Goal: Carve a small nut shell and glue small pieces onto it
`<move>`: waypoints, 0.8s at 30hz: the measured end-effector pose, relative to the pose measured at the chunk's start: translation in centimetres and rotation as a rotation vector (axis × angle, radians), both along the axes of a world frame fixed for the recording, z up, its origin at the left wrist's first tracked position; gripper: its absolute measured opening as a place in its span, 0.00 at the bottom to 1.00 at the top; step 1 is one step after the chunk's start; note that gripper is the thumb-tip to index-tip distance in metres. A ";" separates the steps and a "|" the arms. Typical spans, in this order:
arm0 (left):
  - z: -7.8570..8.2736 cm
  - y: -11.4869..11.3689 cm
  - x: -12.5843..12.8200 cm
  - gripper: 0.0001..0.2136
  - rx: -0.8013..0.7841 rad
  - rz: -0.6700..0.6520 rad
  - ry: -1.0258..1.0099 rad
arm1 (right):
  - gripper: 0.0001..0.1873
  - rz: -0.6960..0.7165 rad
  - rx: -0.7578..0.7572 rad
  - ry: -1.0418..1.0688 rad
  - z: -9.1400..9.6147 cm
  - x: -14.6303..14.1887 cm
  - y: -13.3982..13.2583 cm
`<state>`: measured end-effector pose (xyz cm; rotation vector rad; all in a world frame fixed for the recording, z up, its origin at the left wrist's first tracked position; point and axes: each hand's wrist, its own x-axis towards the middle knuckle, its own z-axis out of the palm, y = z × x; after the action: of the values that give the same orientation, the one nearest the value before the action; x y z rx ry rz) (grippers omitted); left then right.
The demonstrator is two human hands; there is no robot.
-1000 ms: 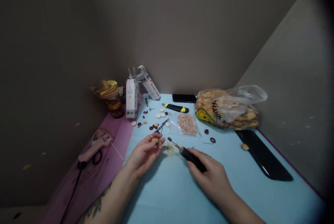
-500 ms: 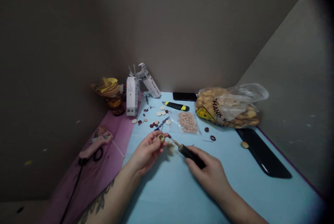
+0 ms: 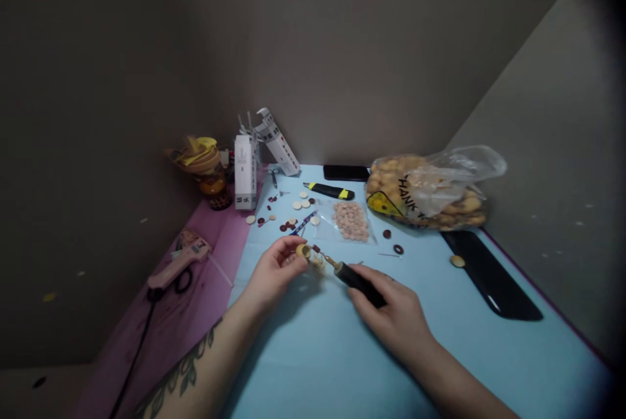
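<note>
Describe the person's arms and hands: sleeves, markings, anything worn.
Both forearms are bare, with no sleeves in view. The left forearm bears a dark, leafy tattoo. The left hand and right hand show no gloves, rings or watch.

Pale blue flat desk [image 3: 440, 354] at frame bottom; pink plastic glue gun [image 3: 177, 266] at left; black-and-yellow utility knife [image 3: 328, 191] near centre.
</note>
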<state>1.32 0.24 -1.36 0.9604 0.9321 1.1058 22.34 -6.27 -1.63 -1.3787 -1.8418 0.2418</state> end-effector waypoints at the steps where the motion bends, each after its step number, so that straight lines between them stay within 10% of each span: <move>1: 0.0 0.0 0.0 0.18 0.010 0.001 0.021 | 0.14 0.010 0.011 -0.012 0.0 0.0 0.0; 14: 0.3 0.2 -0.7 0.11 0.567 0.004 0.734 | 0.15 0.044 0.078 -0.147 -0.3 0.5 0.1; 24: -0.6 0.4 -1.1 0.11 0.763 -0.050 0.866 | 0.15 0.059 0.089 -0.241 -0.1 0.5 0.1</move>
<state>0.27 0.64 -2.00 2.1842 1.1607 1.0084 22.85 -6.13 -1.73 -1.3398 -2.0666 0.0234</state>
